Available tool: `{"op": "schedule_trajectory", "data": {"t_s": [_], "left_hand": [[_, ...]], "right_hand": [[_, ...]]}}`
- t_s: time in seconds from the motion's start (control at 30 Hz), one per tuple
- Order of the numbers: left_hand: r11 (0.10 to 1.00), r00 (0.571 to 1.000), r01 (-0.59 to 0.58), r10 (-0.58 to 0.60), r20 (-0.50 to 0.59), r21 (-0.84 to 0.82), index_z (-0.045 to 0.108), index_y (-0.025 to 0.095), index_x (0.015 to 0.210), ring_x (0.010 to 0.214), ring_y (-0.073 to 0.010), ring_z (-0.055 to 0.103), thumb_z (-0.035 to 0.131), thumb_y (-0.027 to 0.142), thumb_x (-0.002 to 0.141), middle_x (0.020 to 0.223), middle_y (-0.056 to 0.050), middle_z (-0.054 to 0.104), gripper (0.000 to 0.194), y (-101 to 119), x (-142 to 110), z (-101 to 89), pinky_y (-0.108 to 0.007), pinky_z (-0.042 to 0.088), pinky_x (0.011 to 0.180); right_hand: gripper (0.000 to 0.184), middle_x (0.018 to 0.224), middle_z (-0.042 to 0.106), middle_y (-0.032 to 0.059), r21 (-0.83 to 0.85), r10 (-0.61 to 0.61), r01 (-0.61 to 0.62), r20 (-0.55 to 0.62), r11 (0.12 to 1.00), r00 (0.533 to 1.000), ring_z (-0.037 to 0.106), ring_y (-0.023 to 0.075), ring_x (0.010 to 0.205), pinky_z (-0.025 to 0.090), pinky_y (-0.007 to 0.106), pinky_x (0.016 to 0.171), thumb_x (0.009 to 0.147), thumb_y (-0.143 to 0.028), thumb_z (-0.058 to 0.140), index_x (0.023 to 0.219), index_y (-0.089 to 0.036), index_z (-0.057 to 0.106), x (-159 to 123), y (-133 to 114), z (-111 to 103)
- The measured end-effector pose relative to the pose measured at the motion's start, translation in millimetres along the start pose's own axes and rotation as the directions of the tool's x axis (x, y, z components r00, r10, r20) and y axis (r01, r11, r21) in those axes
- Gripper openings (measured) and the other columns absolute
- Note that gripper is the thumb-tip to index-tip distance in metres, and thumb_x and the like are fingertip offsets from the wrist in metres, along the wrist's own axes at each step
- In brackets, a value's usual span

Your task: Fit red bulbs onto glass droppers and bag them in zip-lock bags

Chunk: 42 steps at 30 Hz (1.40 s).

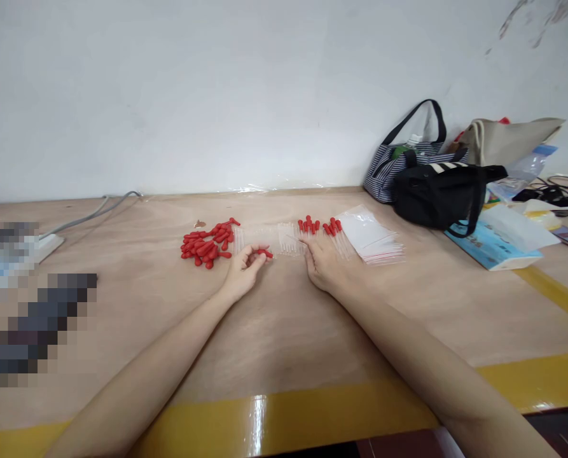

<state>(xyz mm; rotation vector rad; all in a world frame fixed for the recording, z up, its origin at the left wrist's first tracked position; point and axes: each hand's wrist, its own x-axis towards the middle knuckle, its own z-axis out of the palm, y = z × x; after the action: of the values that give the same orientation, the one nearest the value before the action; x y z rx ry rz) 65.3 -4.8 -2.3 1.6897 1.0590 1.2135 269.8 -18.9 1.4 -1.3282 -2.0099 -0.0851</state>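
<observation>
My left hand (245,270) is closed, with a red rubber dropper bulb (264,252) between thumb and fingers; another red piece shows just behind the fingertips. Directly left of it lies a heap of red dropper bulbs (205,245). Clear dropper tubes (267,238) lie in a row between my hands, partly hidden by the left one. My right hand (320,261) reaches to the right end of this row, its fingertips pinched at a thin clear tube. Beyond that hand are several droppers (334,227) with red bulbs fitted, their lower parts partly covered by it.
Clear zip bags (372,235) are stacked right of the droppers. Farther right stand a striped bag (383,168), a black bag (439,194) and a blue packet (496,238). A white power strip (49,245) with a grey cable (88,213) lies at left. Yellow tape (217,416) edges the table.
</observation>
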Motion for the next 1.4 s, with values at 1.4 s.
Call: {"op": "schedule_trajectory", "data": {"t_s": [1.4], "left_hand": [[0.995,0.993,0.092,-0.094,0.069,0.040,0.064,0.013,0.079,0.048,-0.0103,0.056,0.071,0.036,0.063,0.056,0.000,0.062,0.029,-4.5,-8.8,5.5,-0.022,0.048,0.049]], "right_hand": [[0.025,0.082,0.066,0.0030,0.203,-0.143,0.095,0.235,0.974,0.962,0.056,0.0142,0.075,0.030,0.030,0.071,0.089,-0.027,0.040,0.089,-0.020,0.064,-2.8,-0.3,6.4]]}}
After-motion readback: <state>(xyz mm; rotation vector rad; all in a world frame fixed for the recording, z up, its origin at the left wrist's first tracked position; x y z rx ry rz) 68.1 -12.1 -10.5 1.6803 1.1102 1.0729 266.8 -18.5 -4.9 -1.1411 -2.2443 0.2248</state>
